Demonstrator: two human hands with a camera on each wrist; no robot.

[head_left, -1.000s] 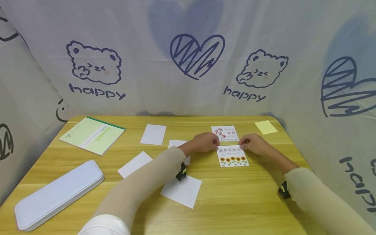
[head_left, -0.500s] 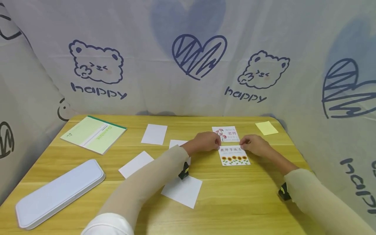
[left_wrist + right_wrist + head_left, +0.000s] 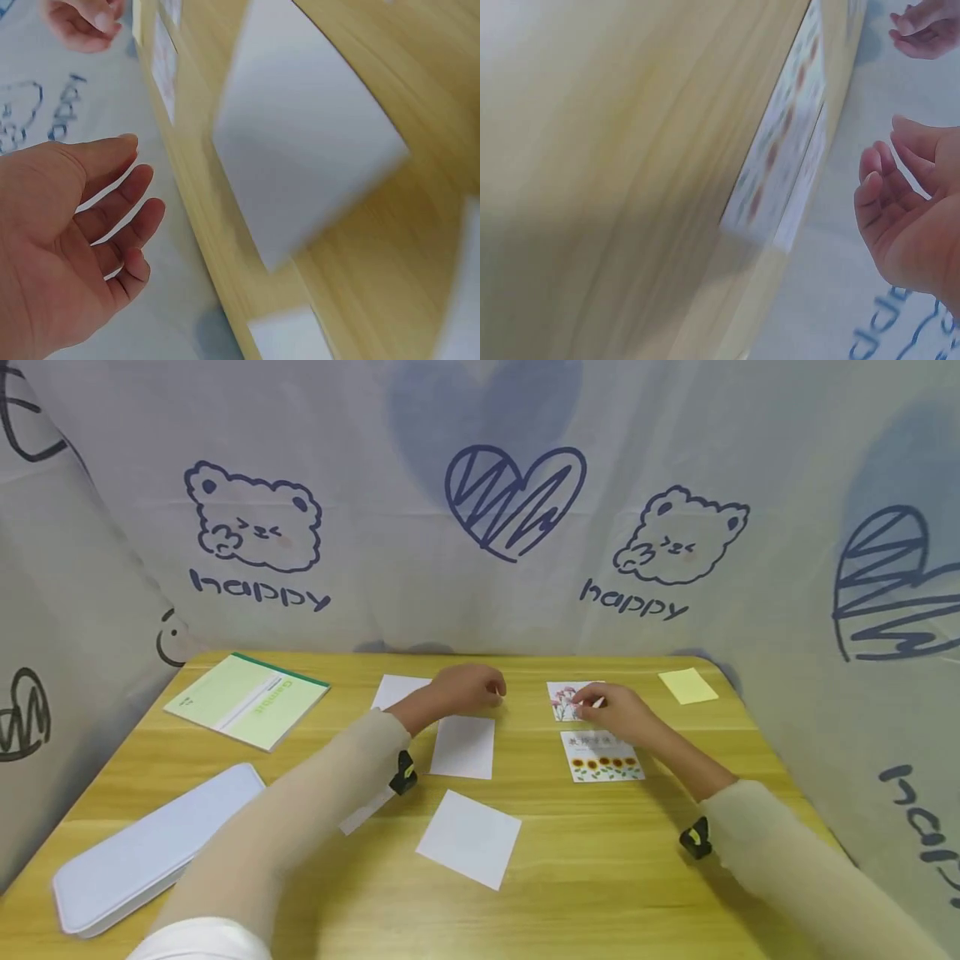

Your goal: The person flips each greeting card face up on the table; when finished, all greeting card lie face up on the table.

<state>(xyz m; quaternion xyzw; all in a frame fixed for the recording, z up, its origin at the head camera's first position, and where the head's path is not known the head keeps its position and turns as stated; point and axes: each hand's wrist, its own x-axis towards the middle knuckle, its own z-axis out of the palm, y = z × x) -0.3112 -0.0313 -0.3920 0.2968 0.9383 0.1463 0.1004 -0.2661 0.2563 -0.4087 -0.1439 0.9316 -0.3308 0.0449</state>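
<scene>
My left hand [image 3: 459, 691] hovers with loosely bent fingers, holding nothing, just beyond a white card [image 3: 462, 752]. In the left wrist view, the gap between the left hand's thumb and fingers shows plainly. My right hand [image 3: 624, 714] hangs over two printed cards, its fingers loosely curled around nothing. The sunflower card [image 3: 606, 769] lies nearer me, partly covered by that hand. Just behind it lies the card with pink flowers [image 3: 559, 703], its right part hidden. The right wrist view shows the right hand [image 3: 915, 210] apart from the cards.
More white cards lie about: one in front [image 3: 468, 842], one at the back [image 3: 393, 690], one mostly under the left sleeve [image 3: 366, 812]. A green notebook [image 3: 247, 700] and a pale case [image 3: 150, 852] are at the left. Yellow sticky notes [image 3: 687, 686] lie back right.
Both hands have let go of the sunflower card's top corners. The left has moved left toward the white cards; the right has shifted slightly left, over the printed cards, which stay in place.
</scene>
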